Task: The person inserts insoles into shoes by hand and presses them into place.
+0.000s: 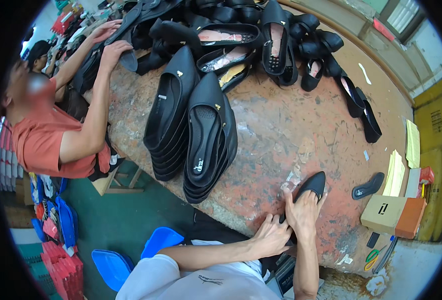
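A black pointed flat shoe lies on the worn table in front of me, its toe pointing away to the right. My right hand reaches into its opening, with thumb and fingers around the sides and some fingertips hidden inside. Around the heel end, my left hand is closed, and the two hands hide most of the back of the shoe. To the left stand two stacks of nested black flats, the nearer stack with dark insoles and small gold ornaments, the other stack beside it.
A heap of black shoes covers the table's far side. At right are a loose insole, a box, yellow papers and scissors. A co-worker in a red shirt handles shoe parts at far left.
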Tool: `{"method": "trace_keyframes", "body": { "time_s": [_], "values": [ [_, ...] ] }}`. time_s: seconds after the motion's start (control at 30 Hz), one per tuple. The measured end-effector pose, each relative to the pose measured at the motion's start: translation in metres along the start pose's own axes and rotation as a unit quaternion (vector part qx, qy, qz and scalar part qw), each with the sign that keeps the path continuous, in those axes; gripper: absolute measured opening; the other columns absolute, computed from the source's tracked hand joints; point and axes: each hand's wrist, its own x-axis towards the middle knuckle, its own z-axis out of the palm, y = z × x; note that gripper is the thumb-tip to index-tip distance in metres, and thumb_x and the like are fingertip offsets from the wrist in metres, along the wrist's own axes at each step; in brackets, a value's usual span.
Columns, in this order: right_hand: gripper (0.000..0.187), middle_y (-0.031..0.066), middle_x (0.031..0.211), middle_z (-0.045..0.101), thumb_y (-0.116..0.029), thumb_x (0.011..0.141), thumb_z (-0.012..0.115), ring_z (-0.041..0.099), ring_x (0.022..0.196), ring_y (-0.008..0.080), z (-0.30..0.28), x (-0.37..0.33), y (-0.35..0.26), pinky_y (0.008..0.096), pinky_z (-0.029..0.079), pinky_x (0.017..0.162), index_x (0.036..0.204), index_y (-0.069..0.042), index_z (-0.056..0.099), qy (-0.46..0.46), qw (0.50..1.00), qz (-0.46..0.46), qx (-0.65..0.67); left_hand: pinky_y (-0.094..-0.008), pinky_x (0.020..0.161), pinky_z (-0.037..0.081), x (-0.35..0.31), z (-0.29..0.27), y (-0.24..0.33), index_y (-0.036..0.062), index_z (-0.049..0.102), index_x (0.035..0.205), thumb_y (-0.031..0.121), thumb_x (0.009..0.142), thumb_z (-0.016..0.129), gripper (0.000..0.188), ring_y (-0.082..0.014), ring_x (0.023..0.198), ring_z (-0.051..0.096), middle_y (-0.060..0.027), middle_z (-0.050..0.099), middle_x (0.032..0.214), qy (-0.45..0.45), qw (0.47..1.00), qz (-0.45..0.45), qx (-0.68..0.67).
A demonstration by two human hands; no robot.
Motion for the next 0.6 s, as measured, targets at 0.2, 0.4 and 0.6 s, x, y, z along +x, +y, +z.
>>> {"method": "trace_keyframes", "body": {
  "time_s": [0.2, 0.4, 0.6],
  "values": [
    [0.062, 0.0259, 0.135, 0.069, -0.049, 0.104, 0.06, 0.058, 0.138, 0.0467, -0.048, -0.036, 0.001, 0.0631, 0.014, 0.131, 0.131, 0.007, 0.068, 0.029, 0.906, -0.179, 0.383, -0.049, 0.087, 0.055, -0.033, -0.052, -0.019, 0.0096, 0.074, 0.099, 0.035, 0.075, 0.089, 0.038, -0.0394, 0.1, 0.064, -0.0149, 0.067, 0.122, 0.219, 0.973, 0.062, -0.027],
    [0.063, 0.0292, 0.151, 0.056, -0.019, 0.087, 0.08, 0.054, 0.139, 0.0473, -0.02, -0.064, -0.065, 0.0546, 0.044, 0.117, 0.141, 0.004, 0.059, 0.08, 0.904, -0.138, 0.396, -0.0457, 0.077, 0.055, -0.071, -0.154, -0.09, 0.0041, 0.065, 0.078, 0.017, 0.076, 0.095, 0.033, -0.0361, 0.095, 0.068, -0.0164, 0.07, 0.123, 0.462, 0.854, -0.066, 0.228],
    [0.119, 0.0452, 0.162, 0.033, -0.037, 0.077, 0.092, 0.036, 0.153, 0.0552, 0.049, -0.064, -0.17, 0.0644, 0.034, 0.122, 0.159, 0.02, 0.028, 0.045, 0.924, -0.241, 0.293, -0.057, 0.104, 0.05, -0.078, -0.15, -0.1, -0.0034, 0.068, 0.085, 0.016, 0.081, 0.09, 0.03, -0.0547, 0.131, 0.054, -0.022, 0.064, 0.138, 0.373, 0.88, -0.14, 0.258]
  ]
}}
